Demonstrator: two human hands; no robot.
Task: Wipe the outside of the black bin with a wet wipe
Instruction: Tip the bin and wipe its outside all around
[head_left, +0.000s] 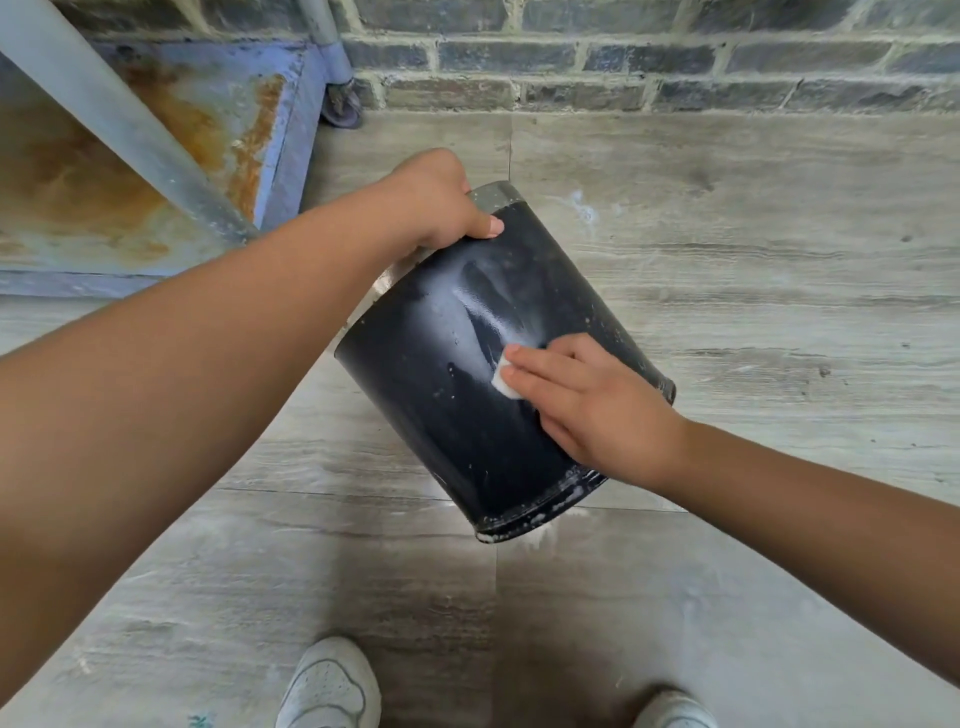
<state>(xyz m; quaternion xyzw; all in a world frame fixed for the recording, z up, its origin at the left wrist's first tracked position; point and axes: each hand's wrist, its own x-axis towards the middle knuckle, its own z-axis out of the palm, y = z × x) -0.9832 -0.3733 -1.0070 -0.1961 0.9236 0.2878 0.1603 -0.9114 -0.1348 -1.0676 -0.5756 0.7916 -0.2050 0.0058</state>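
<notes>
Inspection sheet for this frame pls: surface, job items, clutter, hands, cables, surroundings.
Surface: grey wood-look floor, pale smears near the bin.
Job's things: black bin tilted, held off the floor, wet streaks on its side; white wet wipe pressed flat against it.
Clutter: nothing seen.
Grippers: left hand grips the bin's rim; right hand presses the wipe with straight fingers.
Cables: nothing seen.
Surroundings: brick wall; rusty blue cart on a caster; white shoes below.

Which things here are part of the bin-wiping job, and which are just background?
Part of the job:
black bin, tilted
wet wipe, pressed on the bin's side
right hand, fingers flat on the wipe
left hand, gripping the bin's rim

Background:
rusty blue cart
cart wheel
brick wall
white shoes
</notes>
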